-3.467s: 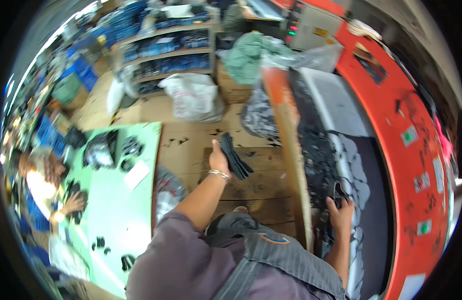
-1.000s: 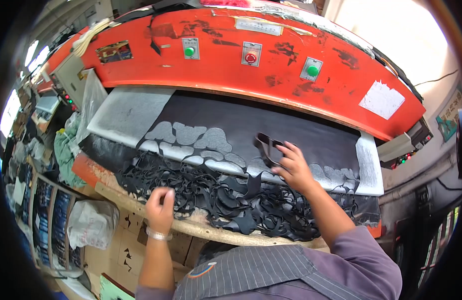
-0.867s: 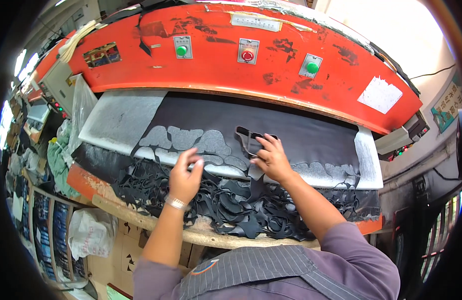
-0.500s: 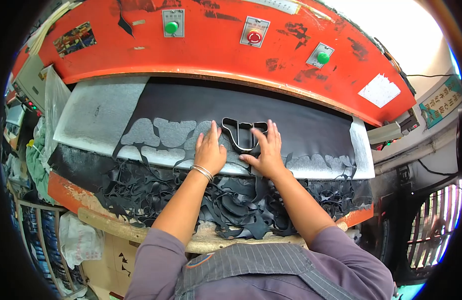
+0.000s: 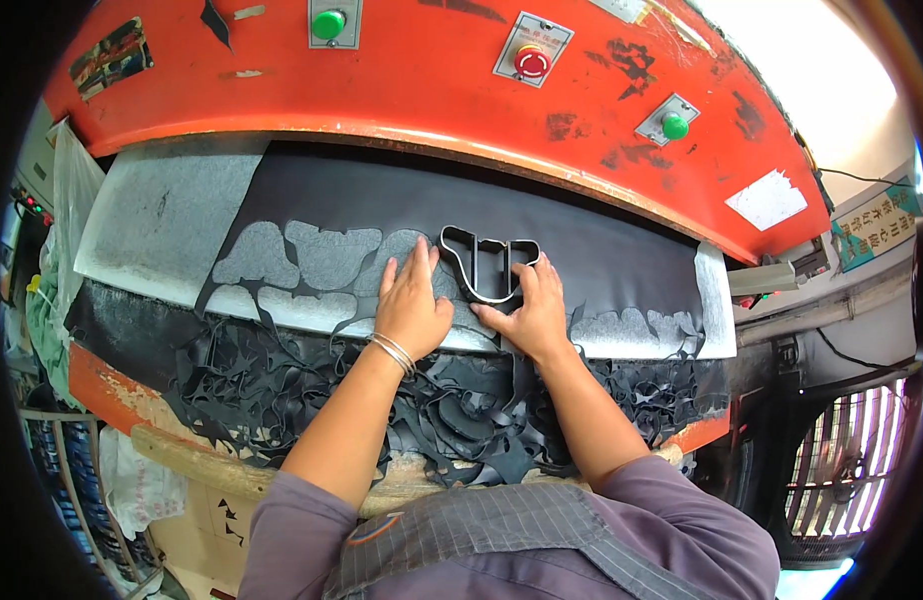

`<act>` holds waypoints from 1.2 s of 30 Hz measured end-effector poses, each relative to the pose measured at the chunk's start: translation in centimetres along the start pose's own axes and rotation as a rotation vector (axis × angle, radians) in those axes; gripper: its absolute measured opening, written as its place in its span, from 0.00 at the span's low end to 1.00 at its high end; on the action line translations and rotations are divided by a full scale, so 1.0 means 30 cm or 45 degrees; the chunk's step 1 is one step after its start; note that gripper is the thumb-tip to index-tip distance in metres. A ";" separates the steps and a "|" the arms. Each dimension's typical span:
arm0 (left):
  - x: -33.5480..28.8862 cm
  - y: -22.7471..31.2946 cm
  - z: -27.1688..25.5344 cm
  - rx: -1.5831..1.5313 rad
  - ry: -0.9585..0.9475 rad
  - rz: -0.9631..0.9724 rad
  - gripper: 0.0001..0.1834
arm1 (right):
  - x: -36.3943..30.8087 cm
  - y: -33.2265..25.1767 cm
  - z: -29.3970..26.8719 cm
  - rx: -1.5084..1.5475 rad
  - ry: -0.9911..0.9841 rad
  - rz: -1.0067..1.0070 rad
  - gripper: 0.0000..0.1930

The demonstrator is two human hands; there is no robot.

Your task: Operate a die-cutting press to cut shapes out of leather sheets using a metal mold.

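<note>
Head view: metal die (image 5: 475, 268) on black sheet (image 5: 622, 240), between left hand (image 5: 414, 300) and right hand (image 5: 535, 310), long axis left-right.
Right hand nearer, half-curled, touching near-right rim, can't tell if gripped; left hand extended, holding nothing, just beside.

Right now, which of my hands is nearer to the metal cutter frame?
Your right. The right hand is at the right side of the metal cutter frame, fingers touching it; the left hand lies to its left, fingertips close but seemingly apart.
</note>
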State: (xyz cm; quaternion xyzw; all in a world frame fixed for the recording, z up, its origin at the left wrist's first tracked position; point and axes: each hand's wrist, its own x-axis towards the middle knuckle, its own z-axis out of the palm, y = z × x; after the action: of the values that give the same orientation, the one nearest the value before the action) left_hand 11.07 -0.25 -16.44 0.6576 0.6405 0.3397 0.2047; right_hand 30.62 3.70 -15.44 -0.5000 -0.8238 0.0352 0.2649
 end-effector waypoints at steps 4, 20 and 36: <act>-0.006 0.014 -0.025 0.061 -0.042 0.026 0.45 | -0.001 -0.019 -0.008 -0.039 0.000 -0.005 0.39; 0.133 -0.009 -0.455 -0.462 0.999 0.153 0.12 | 0.150 0.102 -0.392 0.066 1.106 -0.147 0.30; -0.625 0.104 -0.235 0.101 -0.243 0.089 0.13 | -0.495 -0.219 -0.306 0.166 -0.744 -0.526 0.28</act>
State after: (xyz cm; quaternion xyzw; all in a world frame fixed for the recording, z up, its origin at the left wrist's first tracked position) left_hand 9.22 -20.13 -12.87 0.7165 0.6076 0.2569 0.2267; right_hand 35.00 -13.99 -11.40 -0.2738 -0.9444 0.1748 0.0513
